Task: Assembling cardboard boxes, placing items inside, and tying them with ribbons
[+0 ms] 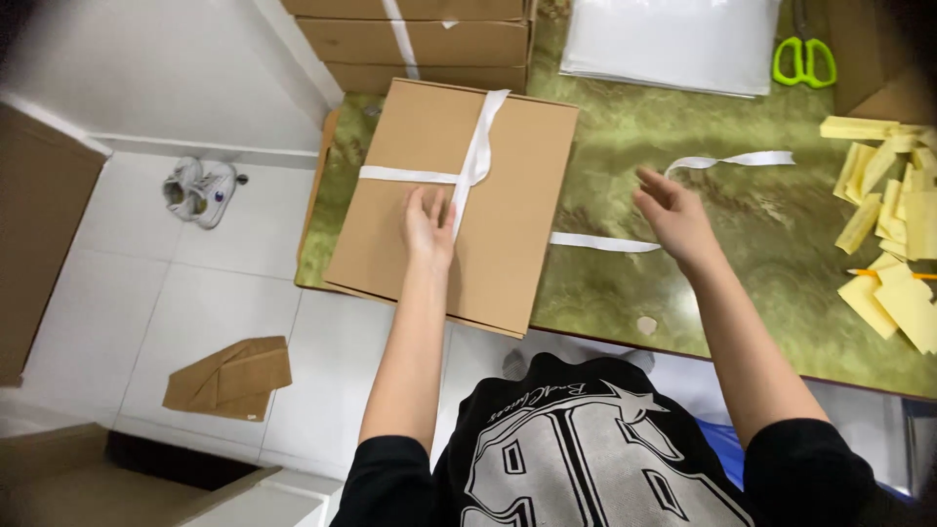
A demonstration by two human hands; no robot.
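Note:
A flat brown cardboard box [508, 185] lies on the left end of a green marbled table [683, 283], with a white ribbon [473, 161] crossed over its lid. My left hand [427, 226] presses flat on the lid just below the ribbon crossing, fingers spread. My right hand [673, 217] hovers over the table to the right of the box, fingers loosely apart, right by the loose ribbon tail [727, 161] that runs out from under the box and curls upward. Whether its fingertips touch the tail is unclear.
Several stacked brown boxes [420, 44] stand behind the flat box. A white sheet stack [669, 44] and green-handled scissors [804, 60] lie at the back. Yellow paper slips [893, 215] are scattered at the right. On the tiled floor lie shoes [200, 190] and folded cardboard [229, 378].

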